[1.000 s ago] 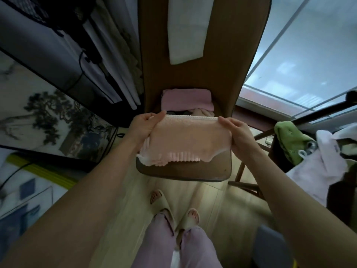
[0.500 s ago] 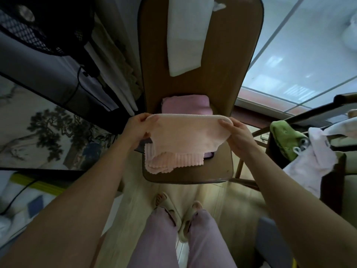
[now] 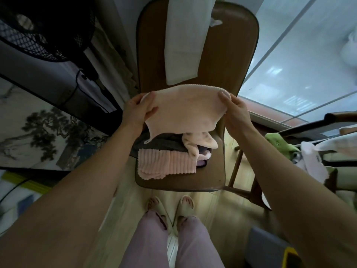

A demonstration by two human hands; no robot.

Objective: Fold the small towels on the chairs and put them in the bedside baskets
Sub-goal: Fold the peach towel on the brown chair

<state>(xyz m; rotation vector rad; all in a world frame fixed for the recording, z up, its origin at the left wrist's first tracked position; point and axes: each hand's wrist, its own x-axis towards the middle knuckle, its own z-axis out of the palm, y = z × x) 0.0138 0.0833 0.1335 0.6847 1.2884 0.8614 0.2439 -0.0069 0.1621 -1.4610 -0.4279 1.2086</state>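
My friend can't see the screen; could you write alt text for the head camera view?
Both hands, left hand and right hand, hold a pale pink towel stretched above a brown chair seat where a ribbed pink towel lies.

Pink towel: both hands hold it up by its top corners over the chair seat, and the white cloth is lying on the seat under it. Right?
Not quite. The head view shows the white cloth draped over the chair's backrest, not lying on the seat. The rest holds: left hand and right hand hold the pink towel by its top corners over the seat.
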